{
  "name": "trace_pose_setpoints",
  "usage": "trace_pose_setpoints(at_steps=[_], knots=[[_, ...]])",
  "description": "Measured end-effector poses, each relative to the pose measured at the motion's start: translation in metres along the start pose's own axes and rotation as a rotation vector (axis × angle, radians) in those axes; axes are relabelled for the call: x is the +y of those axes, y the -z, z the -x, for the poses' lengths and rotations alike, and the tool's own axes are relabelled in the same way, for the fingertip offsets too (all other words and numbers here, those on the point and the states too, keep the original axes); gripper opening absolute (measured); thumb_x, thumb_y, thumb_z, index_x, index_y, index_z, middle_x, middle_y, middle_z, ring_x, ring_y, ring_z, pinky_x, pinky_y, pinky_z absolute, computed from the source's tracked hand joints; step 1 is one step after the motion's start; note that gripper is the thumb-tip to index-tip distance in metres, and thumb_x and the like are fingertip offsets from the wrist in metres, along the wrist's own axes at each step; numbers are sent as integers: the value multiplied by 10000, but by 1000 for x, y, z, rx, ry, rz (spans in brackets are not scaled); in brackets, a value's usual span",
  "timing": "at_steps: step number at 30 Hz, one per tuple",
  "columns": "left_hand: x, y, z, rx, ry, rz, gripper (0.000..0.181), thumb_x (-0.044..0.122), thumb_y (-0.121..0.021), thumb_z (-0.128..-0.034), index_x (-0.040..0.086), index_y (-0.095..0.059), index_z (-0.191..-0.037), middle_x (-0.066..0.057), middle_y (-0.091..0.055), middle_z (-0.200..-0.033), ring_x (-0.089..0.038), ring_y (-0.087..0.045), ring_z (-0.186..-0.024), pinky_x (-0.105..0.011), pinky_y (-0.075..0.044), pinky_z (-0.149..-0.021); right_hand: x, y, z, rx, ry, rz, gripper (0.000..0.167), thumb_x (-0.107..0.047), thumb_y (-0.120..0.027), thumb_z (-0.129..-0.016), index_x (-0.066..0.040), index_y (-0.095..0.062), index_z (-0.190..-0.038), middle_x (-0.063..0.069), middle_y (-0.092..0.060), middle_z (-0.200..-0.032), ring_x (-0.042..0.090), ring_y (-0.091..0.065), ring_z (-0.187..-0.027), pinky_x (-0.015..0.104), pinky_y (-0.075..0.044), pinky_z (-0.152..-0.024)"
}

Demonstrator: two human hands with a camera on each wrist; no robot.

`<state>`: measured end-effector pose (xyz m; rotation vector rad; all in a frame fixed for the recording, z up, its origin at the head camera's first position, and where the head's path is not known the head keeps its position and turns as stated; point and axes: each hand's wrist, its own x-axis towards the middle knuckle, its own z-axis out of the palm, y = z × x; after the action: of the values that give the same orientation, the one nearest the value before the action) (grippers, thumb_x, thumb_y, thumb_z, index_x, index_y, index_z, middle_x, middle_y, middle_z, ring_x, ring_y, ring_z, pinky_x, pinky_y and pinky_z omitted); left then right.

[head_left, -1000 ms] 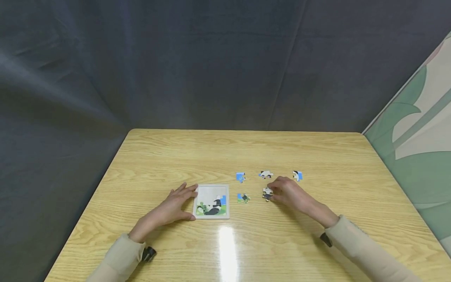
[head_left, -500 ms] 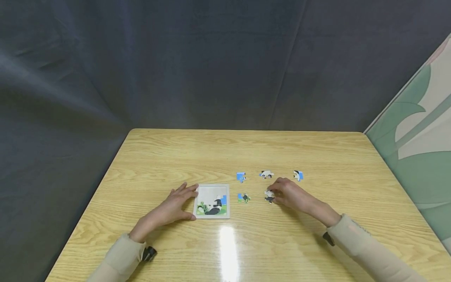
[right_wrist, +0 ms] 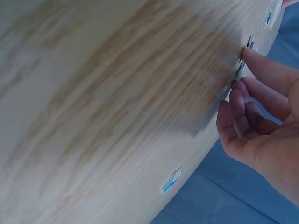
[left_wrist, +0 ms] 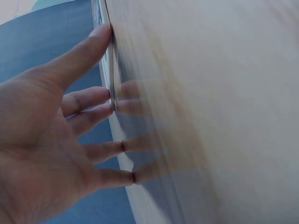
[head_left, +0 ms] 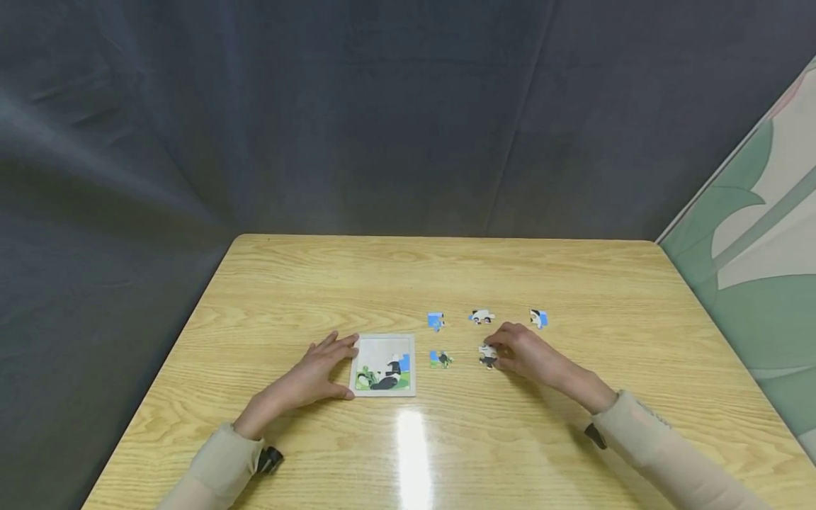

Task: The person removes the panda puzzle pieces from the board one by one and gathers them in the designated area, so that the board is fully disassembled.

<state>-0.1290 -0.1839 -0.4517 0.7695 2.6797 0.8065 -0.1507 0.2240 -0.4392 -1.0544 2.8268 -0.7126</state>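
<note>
My left hand (head_left: 317, 370) rests at the left side of a square puzzle tray (head_left: 413, 365), its fingers spread and nearly straight. In the left wrist view the left hand's thumb and fingertips touch the tray's edge and the table. Several panda-picture pieces lie joined in the tray's lower part. My right hand (head_left: 525, 354) pinches a black-and-white puzzle piece (head_left: 487, 356) between thumb and fingers at the table top. The right wrist view shows that piece (right_wrist: 239, 70) edge-on at the fingertips, partly hidden. A blue-and-green puzzle piece (head_left: 440, 359) lies between tray and right hand.
Behind the right hand lie a blue piece (head_left: 435, 321), a panda-face piece (head_left: 482, 316) and a white-and-blue piece (head_left: 538, 318). The wooden table (head_left: 306, 276) ends at a dark curtain (head_left: 408, 120). A leaf-patterned panel (head_left: 765, 304) stands at the right.
The pinched puzzle piece has turned slightly and shifted a little to the right with my right hand, then stayed nearly still. My left hand and the tray have not moved.
</note>
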Motion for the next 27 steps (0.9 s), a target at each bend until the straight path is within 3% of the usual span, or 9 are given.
trace_pose_setpoints(at_steps=[11, 19, 27], knots=[[-1, 0, -1, 3, -11, -7, 705, 281, -817, -741, 7, -530, -1324, -130, -306, -1547, -432, -137, -1431, -730, -121, -1051, -10, -1, -6, 93, 31, -19, 311, -22, -756, -801, 57, -674, -1091, 120, -640, -1025, 212, -593, -886, 297, -537, -728], [-1, 0, -1, 1, -11, -9, 702, 283, -814, -746, 13, -529, -1327, -130, -302, -1548, -430, -134, -1432, -728, -121, -1053, -37, -19, -33, 123, 65, -62, 248, -42, -744, -823, 59, -687, -1043, 112, -625, -961, 207, -576, -843, 247, -525, -689], [-1, 0, -1, -7, -3, -4, 697, 279, -815, -746, 14, -529, -1324, -130, -296, -1550, -432, -130, -1432, -721, -114, -1060, -74, -39, -57, 92, 122, -43, 252, -74, -746, -830, 29, -692, -1053, 85, -626, -951, 165, -526, -834, 248, -483, -679]])
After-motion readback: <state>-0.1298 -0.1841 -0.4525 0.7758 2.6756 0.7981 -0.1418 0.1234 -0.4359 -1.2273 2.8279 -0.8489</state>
